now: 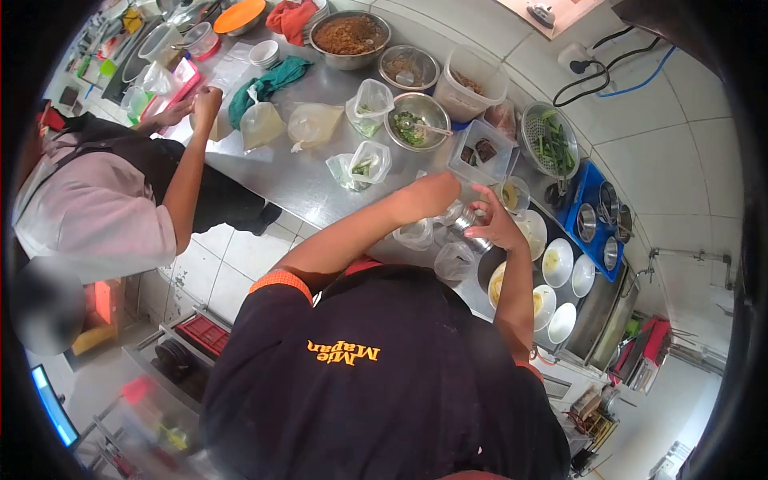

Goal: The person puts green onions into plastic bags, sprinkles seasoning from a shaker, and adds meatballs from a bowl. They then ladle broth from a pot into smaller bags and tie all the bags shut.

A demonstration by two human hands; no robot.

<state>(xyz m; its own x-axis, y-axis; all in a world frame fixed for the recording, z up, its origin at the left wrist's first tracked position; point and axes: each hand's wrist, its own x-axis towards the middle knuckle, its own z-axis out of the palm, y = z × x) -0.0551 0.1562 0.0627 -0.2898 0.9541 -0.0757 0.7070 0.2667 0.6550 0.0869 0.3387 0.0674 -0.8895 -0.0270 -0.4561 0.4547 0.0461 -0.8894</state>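
My left hand (436, 196) is closed over the counter, its fingertips turned down and hidden. Beside it, my right hand (500, 226) has its fingers curled round a shiny metal cup (466, 224). Under and around my hands stand clear plastic cups, one at the front (454, 261) and another to the left (414, 234). Close to my right hand is a clear tub with yellowish contents (514, 192). Just beyond my hands sits a clear square container with dark pieces (484, 152).
A co-worker (112, 192) stands at the left, hands over the counter (300, 188). White bowls (558, 262) are at the right, beside a blue tray (596, 212) of metal bowls. Farther back are a colander of greens (550, 140) and a metal bowl of brown food (350, 38).
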